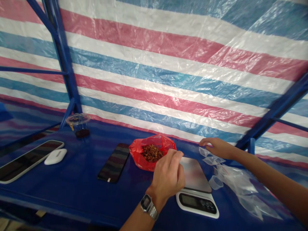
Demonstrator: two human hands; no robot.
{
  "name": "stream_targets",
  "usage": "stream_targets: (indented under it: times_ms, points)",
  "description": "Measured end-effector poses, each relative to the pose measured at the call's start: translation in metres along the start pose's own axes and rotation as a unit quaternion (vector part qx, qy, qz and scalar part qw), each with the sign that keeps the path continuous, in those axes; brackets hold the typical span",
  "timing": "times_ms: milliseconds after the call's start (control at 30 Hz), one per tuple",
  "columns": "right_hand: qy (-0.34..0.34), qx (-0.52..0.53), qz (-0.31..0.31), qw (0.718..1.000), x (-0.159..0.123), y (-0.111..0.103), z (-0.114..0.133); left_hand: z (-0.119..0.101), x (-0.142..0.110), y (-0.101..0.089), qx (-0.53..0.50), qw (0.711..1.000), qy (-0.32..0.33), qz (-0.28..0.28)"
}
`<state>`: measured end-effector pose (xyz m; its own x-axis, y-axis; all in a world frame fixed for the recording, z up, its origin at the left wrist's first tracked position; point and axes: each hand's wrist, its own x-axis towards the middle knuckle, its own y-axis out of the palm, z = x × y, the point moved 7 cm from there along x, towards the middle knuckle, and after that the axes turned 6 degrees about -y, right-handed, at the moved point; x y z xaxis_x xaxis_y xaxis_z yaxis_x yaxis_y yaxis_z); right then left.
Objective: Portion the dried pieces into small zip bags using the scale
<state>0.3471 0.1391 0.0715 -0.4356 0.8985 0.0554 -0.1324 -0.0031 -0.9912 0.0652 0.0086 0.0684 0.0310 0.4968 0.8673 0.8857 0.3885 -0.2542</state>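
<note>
My left hand (pixel 168 173), with a silver digital watch on its wrist, hovers between a red plastic bag (pixel 137 160) and a white digital scale (pixel 196 205). Its fingers are curled closed; whatever they may hold is hidden. Small brown dried pieces (pixel 152 153) fill the open red bag. The scale's metal plate (pixel 196 175) carries nothing that I can see, though my hand covers its left side. Farther right, my right hand (pixel 218 147) has its fingers bent down onto a small clear plastic bag (pixel 204 152), seemingly pinching its upper edge.
A small clear cup (pixel 216 182) stands right of the scale, beside several clear zip bags (pixel 243 183). Left of the red bag lie a black phone (pixel 114 163), a white earbud case (pixel 55 156) and a larger phone (pixel 29 160). A plastic cup (pixel 80 126) with dark liquid stands behind.
</note>
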Motion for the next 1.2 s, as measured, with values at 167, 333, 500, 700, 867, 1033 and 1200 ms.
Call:
stream_targets:
  times_ms: [167,333,500,700,867,1033,1200]
  points:
    - [-0.079,0.000,-0.080,0.994,-0.004,-0.019,0.084,0.008,0.000,-0.006,-0.002,1.000,-0.022,0.002]
    - [-0.141,-0.016,-0.091,0.986,-0.009,-0.027,0.159,0.038,0.009,-0.022,-0.015,0.992,-0.126,-0.010]
    - [-0.023,-0.022,-0.108,0.994,0.021,-0.004,0.169,0.067,0.013,-0.035,0.035,0.978,-0.206,-0.011]
    - [0.066,-0.027,-0.064,0.995,0.058,0.031,0.161,0.073,0.007,-0.021,0.176,0.961,-0.155,0.147]
    - [0.044,-0.036,-0.103,0.993,0.055,0.016,0.172,0.067,-0.002,-0.003,0.181,0.952,-0.103,0.224]
    - [0.026,-0.037,-0.134,0.990,0.044,0.000,0.188,0.067,-0.004,0.013,0.161,0.951,-0.113,0.238]
    - [0.060,0.023,-0.176,0.982,0.028,-0.007,0.185,0.064,0.000,0.018,0.151,0.958,-0.099,0.221]
